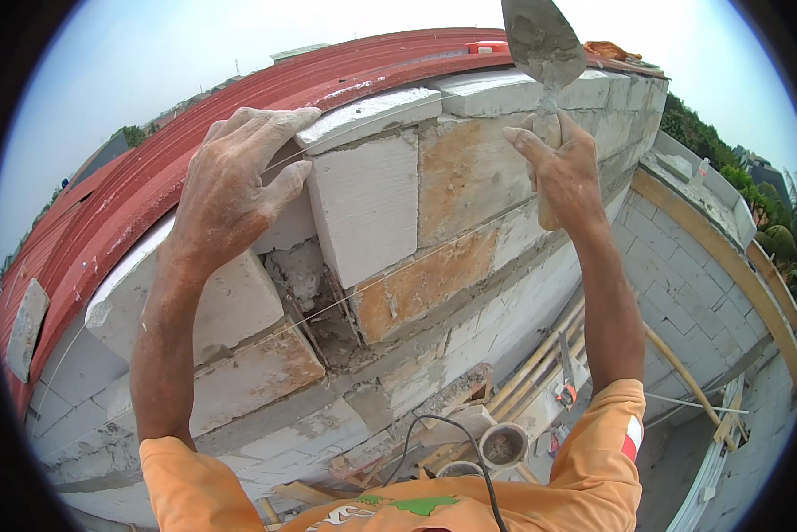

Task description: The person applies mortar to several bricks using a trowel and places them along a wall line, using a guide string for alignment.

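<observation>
My left hand (234, 191) is raised at the top of a pale block wall, fingers apart and half bent, fingertips at the edge of the red roofing beside a white block (363, 213). Below it, a narrow gap (323, 324) in the blockwork shows rough grey mortar. A thin string (403, 267) runs across the block faces. My right hand (558, 164) is closed on the pale handle of a trowel, whose mortar-coated blade (540, 40) points upward above the wall, right of the white block.
Red corrugated roofing (106, 208) runs behind the wall. Down at the right are long bamboo poles (531, 372), two buckets (505, 445) and a black cable (421, 418). A block wall (682, 275) with timber boards (726, 257) stands at the right, with trees beyond.
</observation>
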Motion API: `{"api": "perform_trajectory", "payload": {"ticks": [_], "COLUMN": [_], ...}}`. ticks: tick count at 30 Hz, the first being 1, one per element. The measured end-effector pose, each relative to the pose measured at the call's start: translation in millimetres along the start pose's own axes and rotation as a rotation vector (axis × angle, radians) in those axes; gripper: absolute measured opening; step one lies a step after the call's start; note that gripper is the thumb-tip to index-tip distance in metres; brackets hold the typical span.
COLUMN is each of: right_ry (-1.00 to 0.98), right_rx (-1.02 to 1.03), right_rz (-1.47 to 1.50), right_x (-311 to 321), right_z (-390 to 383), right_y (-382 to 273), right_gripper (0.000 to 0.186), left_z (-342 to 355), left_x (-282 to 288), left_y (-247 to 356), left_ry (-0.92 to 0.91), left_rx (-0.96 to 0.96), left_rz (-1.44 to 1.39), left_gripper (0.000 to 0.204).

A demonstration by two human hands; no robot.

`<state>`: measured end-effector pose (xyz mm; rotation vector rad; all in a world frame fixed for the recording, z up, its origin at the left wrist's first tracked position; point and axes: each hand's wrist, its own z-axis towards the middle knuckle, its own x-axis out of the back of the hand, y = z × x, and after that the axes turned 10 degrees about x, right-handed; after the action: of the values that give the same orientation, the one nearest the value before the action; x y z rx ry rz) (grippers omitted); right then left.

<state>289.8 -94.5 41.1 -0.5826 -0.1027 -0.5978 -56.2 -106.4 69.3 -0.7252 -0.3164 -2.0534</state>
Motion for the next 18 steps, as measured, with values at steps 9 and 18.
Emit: {"api": "perform_trajectory", "payload": {"ticks": [9,18], "right_ry": [-0.009,0.046], "right_rx": [-0.036,0.028], "right_rz": [0.148,0.282], "right_x": [-55.1,-76.3], "right_z": [30.1,30.0], "right_y": [8.1,6.7], "right_gripper": [0.022,0.018], "left_z": [-62.7,-31.7], "left_x": [-56.7,-100.8], "left_y": [45.9,30.2], "left_ry": [0.069,0.331], "left_rx": [0.467,0.794], "left_rz": [-0.392,-0.858], "left_gripper": [0.058,0.092]}}
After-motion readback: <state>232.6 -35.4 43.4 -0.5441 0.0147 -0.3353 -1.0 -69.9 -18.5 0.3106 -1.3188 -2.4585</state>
